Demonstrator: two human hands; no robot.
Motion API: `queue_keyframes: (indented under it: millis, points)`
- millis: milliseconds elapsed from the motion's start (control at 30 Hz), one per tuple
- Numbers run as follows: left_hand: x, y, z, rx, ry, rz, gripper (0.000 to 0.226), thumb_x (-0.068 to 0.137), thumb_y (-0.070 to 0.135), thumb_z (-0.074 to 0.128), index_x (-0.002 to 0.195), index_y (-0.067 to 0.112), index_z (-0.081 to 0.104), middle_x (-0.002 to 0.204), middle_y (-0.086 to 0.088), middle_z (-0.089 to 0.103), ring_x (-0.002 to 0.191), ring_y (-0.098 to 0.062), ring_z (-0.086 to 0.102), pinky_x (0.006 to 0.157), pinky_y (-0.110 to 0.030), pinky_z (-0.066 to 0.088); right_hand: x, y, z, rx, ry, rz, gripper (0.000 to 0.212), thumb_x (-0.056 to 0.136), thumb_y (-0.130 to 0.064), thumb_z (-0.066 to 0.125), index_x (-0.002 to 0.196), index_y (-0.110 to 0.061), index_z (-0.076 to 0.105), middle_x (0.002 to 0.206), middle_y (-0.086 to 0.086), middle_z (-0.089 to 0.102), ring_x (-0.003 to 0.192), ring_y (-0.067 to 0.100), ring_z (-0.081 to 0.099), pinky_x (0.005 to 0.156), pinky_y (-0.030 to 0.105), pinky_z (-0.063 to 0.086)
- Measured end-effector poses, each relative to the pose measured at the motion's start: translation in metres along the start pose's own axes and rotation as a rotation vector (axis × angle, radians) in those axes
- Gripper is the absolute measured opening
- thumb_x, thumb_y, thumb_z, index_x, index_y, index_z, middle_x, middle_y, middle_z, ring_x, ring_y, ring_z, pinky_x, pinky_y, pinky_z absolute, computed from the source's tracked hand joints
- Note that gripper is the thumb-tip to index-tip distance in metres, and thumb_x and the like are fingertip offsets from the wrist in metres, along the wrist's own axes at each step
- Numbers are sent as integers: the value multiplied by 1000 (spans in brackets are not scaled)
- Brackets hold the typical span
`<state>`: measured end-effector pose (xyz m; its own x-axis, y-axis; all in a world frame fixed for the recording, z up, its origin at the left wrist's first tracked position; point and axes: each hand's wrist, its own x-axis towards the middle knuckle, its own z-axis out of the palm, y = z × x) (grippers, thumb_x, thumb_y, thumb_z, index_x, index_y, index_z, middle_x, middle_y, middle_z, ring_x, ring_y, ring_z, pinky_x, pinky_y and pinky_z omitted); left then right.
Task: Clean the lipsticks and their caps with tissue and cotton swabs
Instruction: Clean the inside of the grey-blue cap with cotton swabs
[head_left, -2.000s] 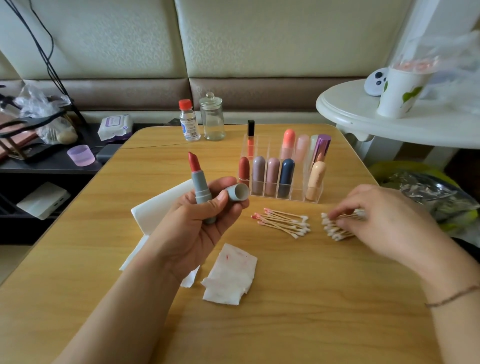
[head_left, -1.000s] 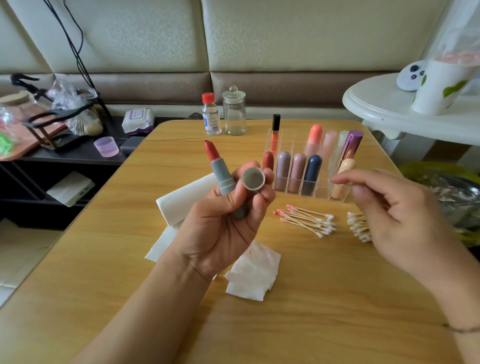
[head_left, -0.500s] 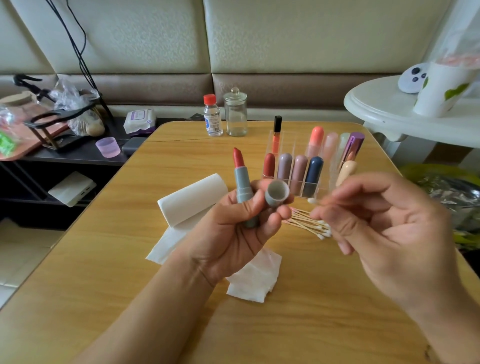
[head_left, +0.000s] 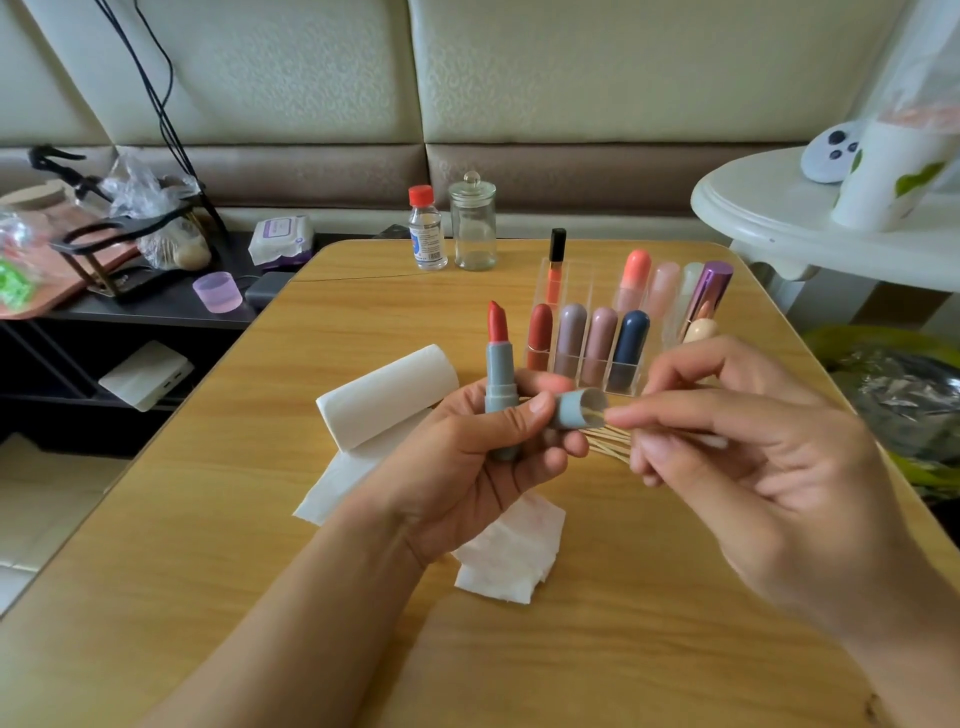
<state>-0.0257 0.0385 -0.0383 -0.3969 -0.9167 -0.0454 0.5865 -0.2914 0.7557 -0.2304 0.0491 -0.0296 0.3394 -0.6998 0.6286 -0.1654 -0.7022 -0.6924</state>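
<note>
My left hand (head_left: 467, 467) grips an upright grey lipstick (head_left: 500, 374) with a red bullet and, between thumb and fingers, its grey cap (head_left: 579, 408), whose open mouth faces right. My right hand (head_left: 753, 467) pinches a cotton swab (head_left: 675, 436) whose tip is inside the cap's mouth. More cotton swabs (head_left: 608, 448) lie on the table behind the hands, mostly hidden. A stained folded tissue (head_left: 511, 551) lies under my left wrist. A roll of tissue (head_left: 387, 395) sits to the left.
A clear organiser (head_left: 587, 270) with several capped lipsticks stands behind the hands on the wooden table (head_left: 208, 519). A small red-capped bottle (head_left: 427, 228) and a glass jar (head_left: 472, 223) stand at the far edge. A white side table (head_left: 779, 218) is at right.
My right hand picked a cotton swab from the pile, carried it left and put its tip into the cap. My left hand kept the lipstick and cap and turned the cap's mouth towards the right.
</note>
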Motion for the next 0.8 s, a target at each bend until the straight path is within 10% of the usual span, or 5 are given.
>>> queue_keyframes:
  millis: [267, 567, 800]
  points:
    - [-1, 0, 3, 84, 37, -26, 12, 82, 5, 60, 84, 6, 71, 76, -16, 65, 68, -19, 68, 59, -21, 57, 0, -2, 6, 121, 128, 31, 23, 86, -7, 74, 106, -18, 70, 92, -3, 74, 77, 20, 75, 67, 27, 60]
    - [-1, 1, 6, 111, 101, 15, 11, 78, 4, 63, 84, 6, 73, 79, -19, 61, 67, -21, 69, 60, -22, 58, 0, 6, 2, -501, 161, -138, 12, 85, -20, 74, 90, -9, 79, 70, -9, 68, 57, 6, 64, 56, 24, 50]
    - [-1, -2, 8, 228, 126, 45, 14, 73, 8, 71, 87, 5, 71, 77, -15, 67, 65, -19, 68, 62, -21, 58, -2, 8, 6, -305, 112, 14, 13, 91, -30, 66, 87, -20, 75, 57, -12, 63, 50, 7, 63, 50, 26, 48]
